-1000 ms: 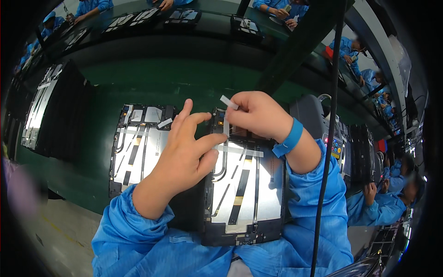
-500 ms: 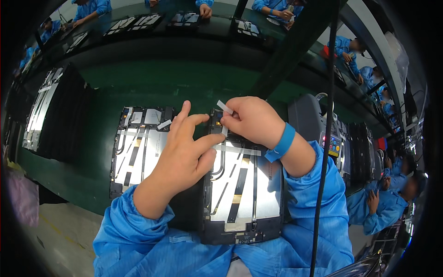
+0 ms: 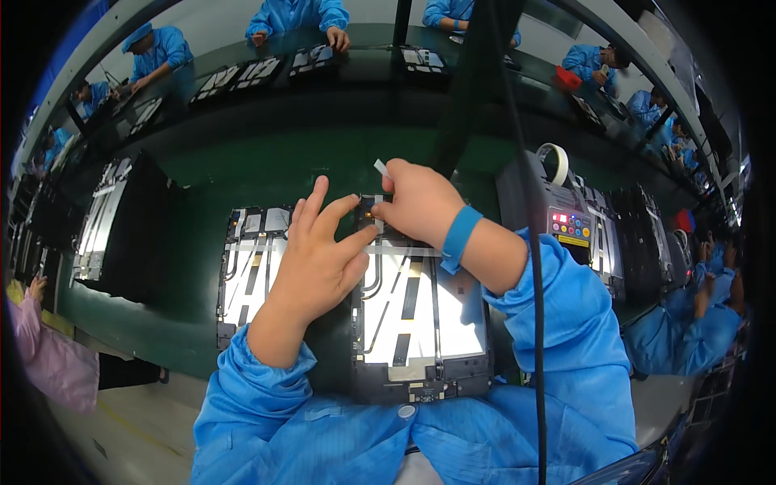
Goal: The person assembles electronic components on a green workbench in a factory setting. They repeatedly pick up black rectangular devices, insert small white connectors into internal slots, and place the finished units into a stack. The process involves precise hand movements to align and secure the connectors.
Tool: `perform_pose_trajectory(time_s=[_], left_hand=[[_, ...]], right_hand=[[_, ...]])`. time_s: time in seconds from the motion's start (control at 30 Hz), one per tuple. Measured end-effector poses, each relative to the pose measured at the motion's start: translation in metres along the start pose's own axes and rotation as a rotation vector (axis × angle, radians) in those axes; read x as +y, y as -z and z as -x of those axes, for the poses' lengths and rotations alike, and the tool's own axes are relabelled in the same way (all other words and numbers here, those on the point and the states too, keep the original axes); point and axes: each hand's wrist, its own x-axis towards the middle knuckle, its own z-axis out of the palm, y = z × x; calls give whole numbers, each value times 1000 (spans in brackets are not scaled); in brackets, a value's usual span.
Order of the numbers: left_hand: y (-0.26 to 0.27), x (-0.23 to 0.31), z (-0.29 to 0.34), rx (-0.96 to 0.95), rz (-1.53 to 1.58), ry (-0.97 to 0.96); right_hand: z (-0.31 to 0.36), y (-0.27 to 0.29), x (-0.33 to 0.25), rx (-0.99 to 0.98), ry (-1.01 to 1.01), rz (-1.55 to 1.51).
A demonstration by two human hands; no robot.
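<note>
- green work surface point(image 3: 202, 182), long, running left to right, darker raised strip along far edge
- open tablet back point(image 3: 420, 323) lying flat near front edge, bright panel with dark strips facing up; second open tablet back point(image 3: 246, 271) just beside it on left, also flat
- black stack of flat panels point(image 3: 121, 226) well left, standing on the green; edges bent by lens
- grey machine with lit buttons point(image 3: 562, 218) at right, tape roll point(image 3: 554, 162) on top
- more dark units point(image 3: 638, 238) lined up further right, detail too small to tell
- far bench point(image 3: 364, 77) across, dark, rows of flat trays point(image 3: 259, 71) lying on it
</note>
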Motion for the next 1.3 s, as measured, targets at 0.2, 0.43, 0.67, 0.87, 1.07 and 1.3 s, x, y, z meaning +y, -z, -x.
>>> perform_pose_trajectory(time_s=[0.2,0.43,0.67,0.87,1.07,1.3], left_hand=[[23,21,15,111,144,43],[45,79,21,141,539,-25],[37,101,-14,85,480,-4],[27,107,-20,68,320,-176],[23,105,-39,11,331,-272],[-5,86,-88,-269,248,-33]], right_hand=[[40,26,-6,23,169,-210],[131,29,-15,-153,502,-236],[147,40,13,95,375,-338],[155,40,20,170,295,-475],[152,43,43,267,423,-509],[133,27,77,504,-74,-1040]])
